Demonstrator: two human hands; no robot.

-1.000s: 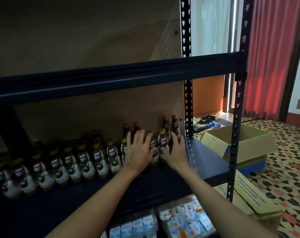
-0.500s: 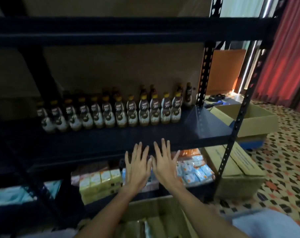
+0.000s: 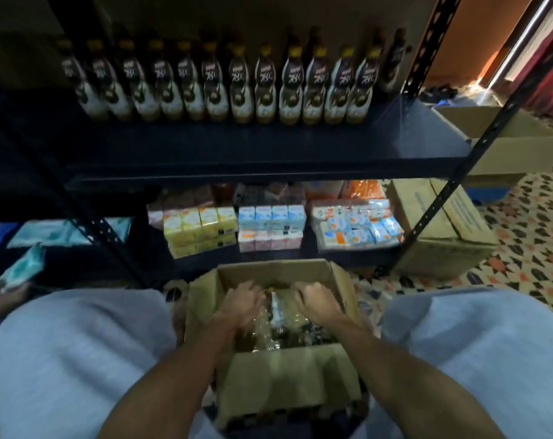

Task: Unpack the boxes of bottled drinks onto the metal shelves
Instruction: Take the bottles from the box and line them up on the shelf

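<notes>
Reaching into the open cardboard box [image 3: 270, 268] between the knees, a person works both hands into the plastic-wrapped pack of bottles [image 3: 276, 327] inside. The left hand [image 3: 241, 304] and right hand [image 3: 316, 301] sit apart, one on each side of the pack's middle and equally near it, with fingers curled down into the wrap. The bottles appear to stand upright beneath the palms. The lift likely goes straight up, then forward to the metal shelf [image 3: 237, 150], where a row of bottles [image 3: 265, 87] lines the back.
</notes>
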